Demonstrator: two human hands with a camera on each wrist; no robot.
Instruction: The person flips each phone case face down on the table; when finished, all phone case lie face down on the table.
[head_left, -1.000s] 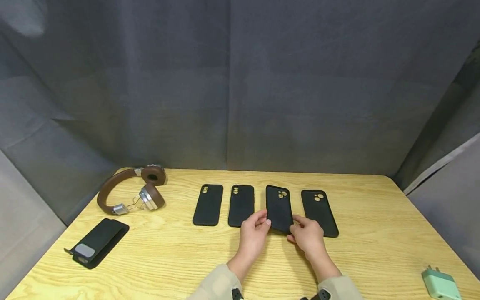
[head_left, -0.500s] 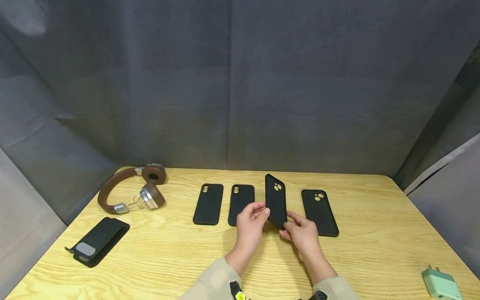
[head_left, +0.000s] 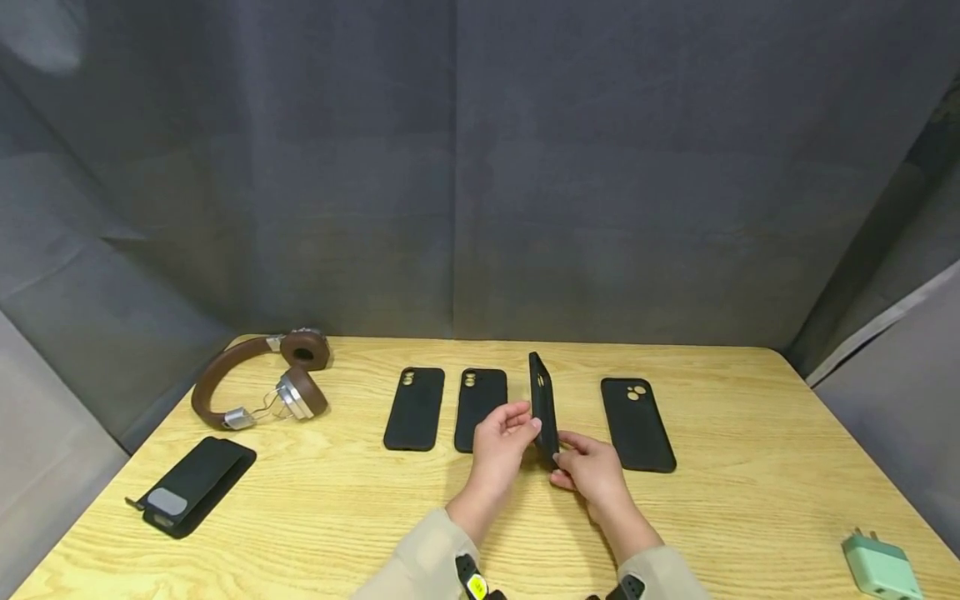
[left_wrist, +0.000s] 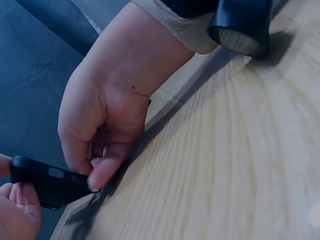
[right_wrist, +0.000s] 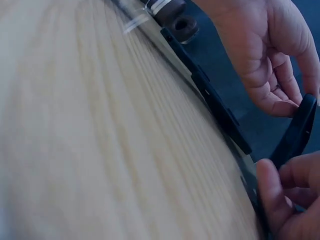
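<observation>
Swung nearly edge-on since half a second ago: held phone case (head_left: 543, 412), between flat case (head_left: 478, 408) at nine o'clock and loose case (head_left: 639, 429) at three. Pinched in fingers of left hand (head_left: 501, 442) at eight o'clock, right hand (head_left: 596, 479) at five; seemingly mid-turn, not yet laid flat.

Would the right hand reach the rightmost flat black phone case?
Probably yes: the right hand is near the rightmost flat black phone case with nothing between, though gripping the tilted black phone case.
</observation>
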